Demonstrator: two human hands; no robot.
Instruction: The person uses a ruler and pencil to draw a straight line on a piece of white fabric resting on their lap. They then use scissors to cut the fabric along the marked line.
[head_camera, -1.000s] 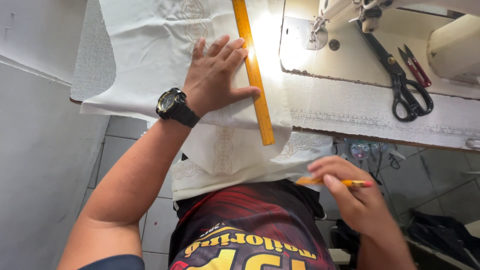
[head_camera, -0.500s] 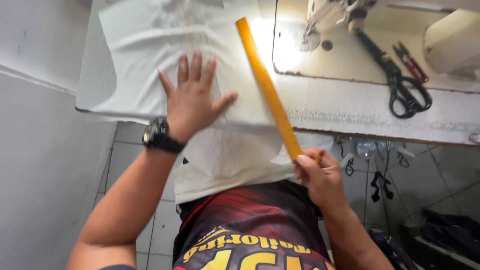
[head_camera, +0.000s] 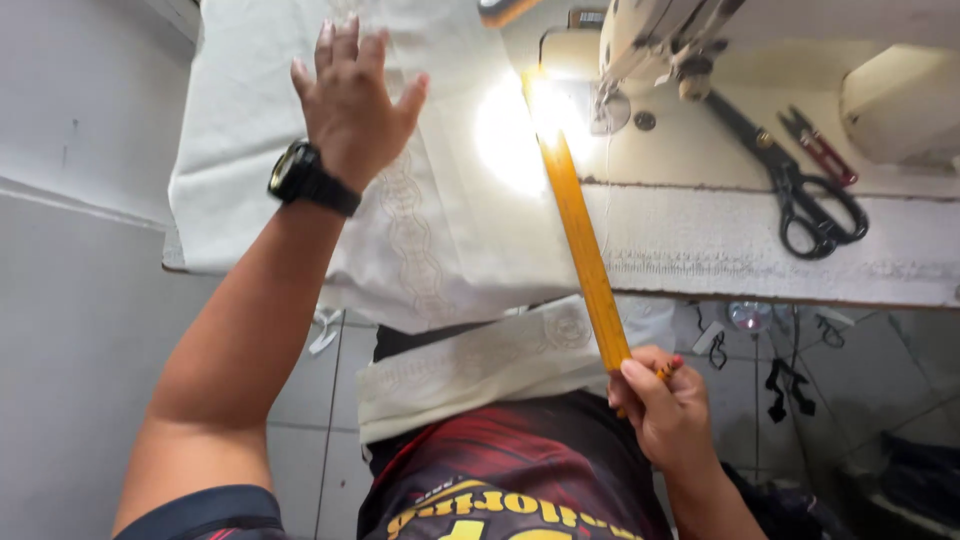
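Observation:
My left hand (head_camera: 352, 95), a black watch on its wrist, lies flat with fingers spread on a white embroidered cloth (head_camera: 450, 220) spread over the sewing table. The cloth's near edge hangs off the table over my lap. My right hand (head_camera: 665, 405) grips the near end of a long yellow ruler (head_camera: 580, 230), which slants up across the cloth toward the sewing machine's needle area. An orange pencil with a red tip (head_camera: 668, 368) is tucked in the same hand.
A white sewing machine (head_camera: 680, 40) stands at the back right, its lamp glaring on the cloth. Black scissors (head_camera: 800, 195) and small red-handled snips (head_camera: 815, 145) lie on the machine bed. A grey wall is at left; tiled floor lies below.
My left hand slid farther up the cloth. My right hand rose from my lap, took the ruler's near end and swung it toward the machine. The view moved closer.

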